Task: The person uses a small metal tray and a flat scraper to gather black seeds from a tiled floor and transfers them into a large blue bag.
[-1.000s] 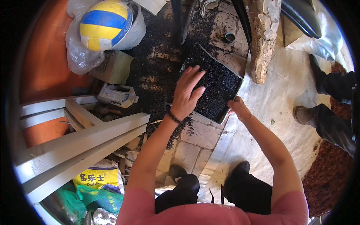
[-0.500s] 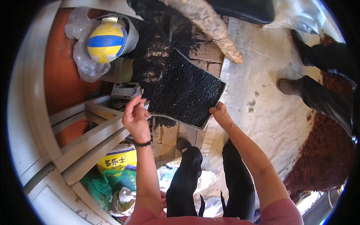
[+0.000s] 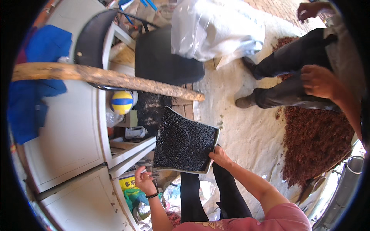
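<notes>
A shallow, light-rimmed tray (image 3: 214, 152) is held in front of me, above my knees. Small black grains (image 3: 185, 142) cover its inside; their exact kind cannot be told. My right hand (image 3: 221, 157) grips the tray's right rim near its lower corner, thumb on top. Off the tray's lower left corner, my left hand (image 3: 144, 181) hangs with loosely bent fingers apart, holding nothing. Beside that hand stand the pale bars of a frame (image 3: 133, 154) and a yellow and blue bag (image 3: 128, 182).
A long wooden pole (image 3: 127, 81) crosses above the tray, over a black chair (image 3: 167, 57). At right, another person's legs (image 3: 285, 57) and hand (image 3: 318, 81) show near a reddish-brown heap (image 3: 314, 146) on a pale sheet (image 3: 246, 131). A ball (image 3: 121, 102) lies by the white cabinet (image 3: 65, 127).
My view has lifted and widened, showing the chair, the pole and more of the other person. The tray has come nearer my body, still in my right hand. My left hand remains off it.
</notes>
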The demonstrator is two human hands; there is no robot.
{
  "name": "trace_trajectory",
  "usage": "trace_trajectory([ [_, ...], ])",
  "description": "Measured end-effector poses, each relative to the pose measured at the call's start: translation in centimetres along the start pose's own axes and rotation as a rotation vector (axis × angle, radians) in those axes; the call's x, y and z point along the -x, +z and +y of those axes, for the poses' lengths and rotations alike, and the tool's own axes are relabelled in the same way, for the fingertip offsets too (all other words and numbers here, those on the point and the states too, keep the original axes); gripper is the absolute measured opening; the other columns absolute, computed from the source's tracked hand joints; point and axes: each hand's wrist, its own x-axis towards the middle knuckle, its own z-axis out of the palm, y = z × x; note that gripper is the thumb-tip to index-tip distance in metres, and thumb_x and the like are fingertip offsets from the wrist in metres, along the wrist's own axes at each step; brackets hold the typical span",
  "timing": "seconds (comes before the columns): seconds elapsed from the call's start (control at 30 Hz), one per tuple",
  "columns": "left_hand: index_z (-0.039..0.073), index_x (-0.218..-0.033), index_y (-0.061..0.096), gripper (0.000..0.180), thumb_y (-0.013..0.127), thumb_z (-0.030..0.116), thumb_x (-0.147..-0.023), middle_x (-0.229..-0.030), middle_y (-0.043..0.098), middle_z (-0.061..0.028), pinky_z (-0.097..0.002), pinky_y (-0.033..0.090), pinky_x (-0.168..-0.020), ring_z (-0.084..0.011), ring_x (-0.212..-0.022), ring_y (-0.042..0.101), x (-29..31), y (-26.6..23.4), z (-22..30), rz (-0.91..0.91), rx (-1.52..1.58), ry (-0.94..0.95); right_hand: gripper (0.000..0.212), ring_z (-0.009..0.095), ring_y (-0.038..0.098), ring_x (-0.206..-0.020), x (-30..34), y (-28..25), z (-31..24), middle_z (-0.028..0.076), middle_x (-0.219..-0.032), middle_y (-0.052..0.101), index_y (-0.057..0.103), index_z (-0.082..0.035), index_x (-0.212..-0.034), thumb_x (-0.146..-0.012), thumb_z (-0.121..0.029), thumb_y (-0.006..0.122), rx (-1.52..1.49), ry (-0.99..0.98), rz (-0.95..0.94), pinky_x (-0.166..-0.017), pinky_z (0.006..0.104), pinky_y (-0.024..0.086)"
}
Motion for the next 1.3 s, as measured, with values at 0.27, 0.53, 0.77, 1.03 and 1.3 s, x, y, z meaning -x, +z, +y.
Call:
trace_trajectory([
  [0.27, 0.001, -0.080, 0.058, 0.030, 0.045, -0.012, -0.056, -0.076, 0.054, -0.0087, -0.0270, 0.042, -0.054, -0.0166, -0.061, 0.052, 3.2, 0.0, 0.4, -0.314, -0.259, 0.187, 0.026, 0.022, 0.058, -0.056, 8.1, -4.3, -2.7, 0.016, -0.069, 0.056, 0.051, 0.006, -0.087, -0.066, -0.008, 0.048, -0.038, -0.046, 0.155, -0.054, 0.0333, 0.047],
  [0.53, -0.001, -0.081, 0.060, 0.029, 0.047, -0.012, -0.058, -0.078, 0.058, -0.0066, -0.0220, 0.045, -0.053, -0.0127, -0.062, 0.054, 3.2, -0.3, 0.9, -0.986, -0.446, 0.145, 0.035, 0.020, 0.056, -0.053, 17.8, -4.0, -4.5, 0.015, -0.070, 0.056, 0.046, 0.002, -0.101, -0.067, -0.007, 0.048, -0.505, -0.178, 0.337, -0.045, 0.0310, 0.046],
  [0.77, -0.003, -0.082, 0.059, 0.023, 0.049, -0.006, -0.062, -0.075, 0.058, -0.0111, -0.0292, 0.051, -0.046, -0.0178, -0.057, 0.056, 1.7, 2.5, 3.1, -1.289, -0.733, -0.052, 0.033, 0.020, 0.056, -0.054, 27.7, 0.2, -1.4, 0.014, -0.075, 0.056, 0.046, 0.002, -0.100, -0.068, -0.007, 0.046, -0.761, -0.203, 0.647, -0.044, 0.0309, 0.047],
  [1.03, -0.001, -0.077, 0.061, 0.023, 0.047, -0.007, -0.060, -0.071, 0.058, -0.0073, -0.0240, 0.048, -0.044, -0.0139, -0.055, 0.055, 7.2, 9.0, 7.8, -1.468, -0.864, 0.173, 0.027, 0.019, 0.056, -0.050, 38.1, 2.2, 6.1, 0.012, -0.070, 0.056, 0.048, 0.003, -0.093, -0.070, -0.009, 0.044, -0.915, -0.141, 0.986, -0.046, 0.0301, 0.046],
  [1.3, -0.002, -0.084, 0.058, 0.018, 0.047, -0.002, -0.071, -0.073, 0.058, -0.0084, -0.0256, 0.049, -0.047, -0.0150, -0.059, 0.057, 20.4, 11.6, 8.5, -1.618, -1.007, 0.330, 0.020, 0.018, 0.054, -0.051, 50.8, 4.5, 13.0, 0.011, -0.063, 0.054, 0.052, 0.006, -0.080, -0.068, -0.009, 0.044, -1.215, -0.068, 1.281, -0.045, 0.0296, 0.046],
])
